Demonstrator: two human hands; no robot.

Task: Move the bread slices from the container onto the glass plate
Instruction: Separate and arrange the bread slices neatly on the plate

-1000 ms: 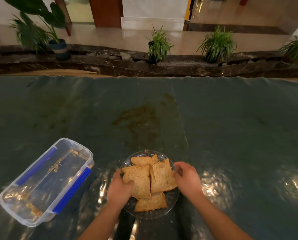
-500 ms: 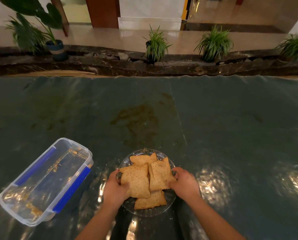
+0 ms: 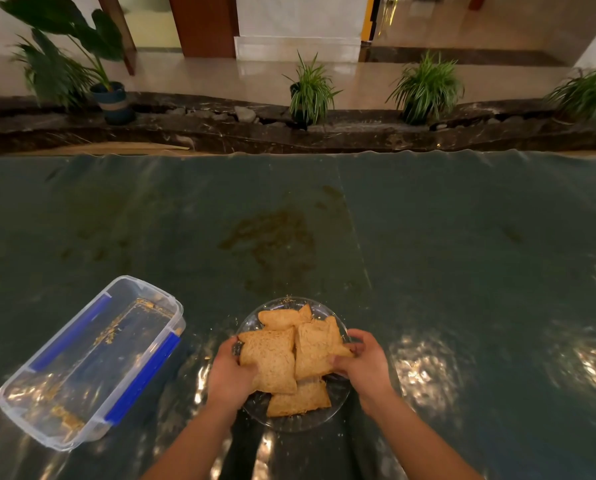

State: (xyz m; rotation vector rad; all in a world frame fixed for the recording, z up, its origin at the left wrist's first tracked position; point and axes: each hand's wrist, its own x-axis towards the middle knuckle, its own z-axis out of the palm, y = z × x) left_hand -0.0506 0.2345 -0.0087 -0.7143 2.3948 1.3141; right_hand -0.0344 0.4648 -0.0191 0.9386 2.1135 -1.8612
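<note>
Several brown bread slices (image 3: 277, 362) lie piled on the round glass plate (image 3: 291, 300) near the table's front edge. My left hand (image 3: 229, 374) grips the plate's left rim, thumb resting on the big left slice. My right hand (image 3: 367, 365) grips the right rim, fingers touching the corner of the right slice. To the left stands the clear plastic container (image 3: 61, 341) with blue clips. It is open and holds only crumbs; no slices show inside it.
The table is covered by a dark green glossy sheet (image 3: 428, 254) with a brownish stain (image 3: 272, 237) beyond the plate. Crumbs lie around the plate. Past the far edge run a dark stone ledge (image 3: 358, 133) and potted plants (image 3: 310, 91).
Both hands have closed in from beside the plate onto its left and right rims. The slices have shifted slightly; the container has not moved.
</note>
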